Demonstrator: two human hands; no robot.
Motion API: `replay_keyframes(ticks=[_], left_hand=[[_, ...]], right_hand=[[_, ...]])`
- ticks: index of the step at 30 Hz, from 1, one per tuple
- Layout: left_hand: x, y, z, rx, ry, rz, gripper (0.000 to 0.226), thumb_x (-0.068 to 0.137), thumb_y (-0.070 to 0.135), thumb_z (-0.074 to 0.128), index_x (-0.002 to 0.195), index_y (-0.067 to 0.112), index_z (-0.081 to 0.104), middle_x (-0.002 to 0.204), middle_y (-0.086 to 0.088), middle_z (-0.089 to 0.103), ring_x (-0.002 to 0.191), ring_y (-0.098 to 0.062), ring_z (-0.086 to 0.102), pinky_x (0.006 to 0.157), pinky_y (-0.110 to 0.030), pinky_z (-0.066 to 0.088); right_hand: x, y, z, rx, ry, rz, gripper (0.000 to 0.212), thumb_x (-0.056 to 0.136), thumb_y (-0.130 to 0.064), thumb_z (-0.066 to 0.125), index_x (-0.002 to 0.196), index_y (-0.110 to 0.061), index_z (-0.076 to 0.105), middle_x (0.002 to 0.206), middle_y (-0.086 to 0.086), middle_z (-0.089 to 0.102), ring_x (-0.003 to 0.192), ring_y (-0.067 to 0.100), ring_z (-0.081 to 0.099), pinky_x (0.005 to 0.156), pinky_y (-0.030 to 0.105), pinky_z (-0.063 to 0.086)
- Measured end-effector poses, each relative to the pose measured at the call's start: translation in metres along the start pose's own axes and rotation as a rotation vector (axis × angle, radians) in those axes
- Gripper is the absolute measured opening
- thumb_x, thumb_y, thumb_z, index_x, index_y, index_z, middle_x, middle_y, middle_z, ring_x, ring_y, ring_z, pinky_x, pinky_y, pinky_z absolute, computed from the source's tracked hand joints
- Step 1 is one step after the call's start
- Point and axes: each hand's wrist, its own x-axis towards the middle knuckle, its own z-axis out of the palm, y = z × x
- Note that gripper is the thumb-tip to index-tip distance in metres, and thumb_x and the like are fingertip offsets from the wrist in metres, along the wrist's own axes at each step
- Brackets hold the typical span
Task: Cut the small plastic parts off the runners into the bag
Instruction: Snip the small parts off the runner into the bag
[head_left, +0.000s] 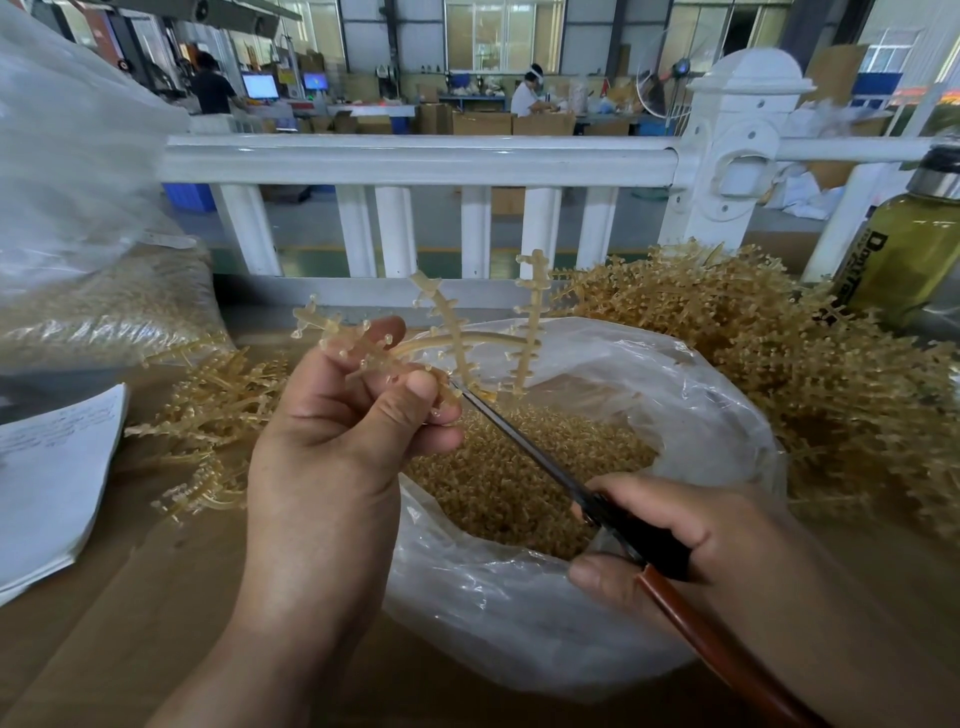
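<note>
My left hand (343, 431) pinches a yellowish translucent plastic runner (457, 340) between thumb and fingers, holding it above the open clear bag (519, 613). Small parts still sit on the runner's branches. My right hand (691, 551) grips the red-brown handles of scissors (524, 441); their dark blades point up-left, with the tips touching the runner just beside my left thumb. The bag holds a heap of cut small parts (514, 483).
A big pile of uncut runners (769, 353) lies to the right, and a smaller pile (213, 415) to the left. Papers (47, 483) lie at the left edge, a filled clear bag (98, 296) behind them. A green bottle (904, 249) stands far right before a white railing (415, 156).
</note>
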Motion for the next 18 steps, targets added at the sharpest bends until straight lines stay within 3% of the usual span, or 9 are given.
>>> replay_keyframes(ticks=[4, 18], left_hand=[[-0.0006, 0.0015, 0.0018, -0.012, -0.003, -0.013, 0.021, 0.087, 0.013, 0.070, 0.097, 0.030, 0.074, 0.081, -0.003, 0.068, 0.077, -0.020, 0.071, 0.067, -0.024, 0.057], [-0.0011, 0.0060, 0.0034, -0.043, 0.057, -0.101, 0.029, 0.083, 0.012, 0.069, 0.110, 0.020, 0.071, 0.080, -0.005, 0.068, 0.073, -0.019, 0.070, 0.065, -0.022, 0.057]], right_hand=[[-0.0013, -0.0009, -0.0004, -0.023, 0.023, -0.003, 0.052, 0.069, -0.083, 0.052, 0.107, -0.048, 0.060, 0.077, -0.010, 0.067, 0.064, 0.002, 0.064, 0.061, 0.020, 0.049], [-0.0022, -0.0060, 0.0031, -0.068, 0.073, -0.011, 0.047, 0.072, -0.074, 0.059, 0.104, -0.039, 0.062, 0.076, -0.012, 0.065, 0.063, 0.002, 0.062, 0.057, 0.017, 0.046]])
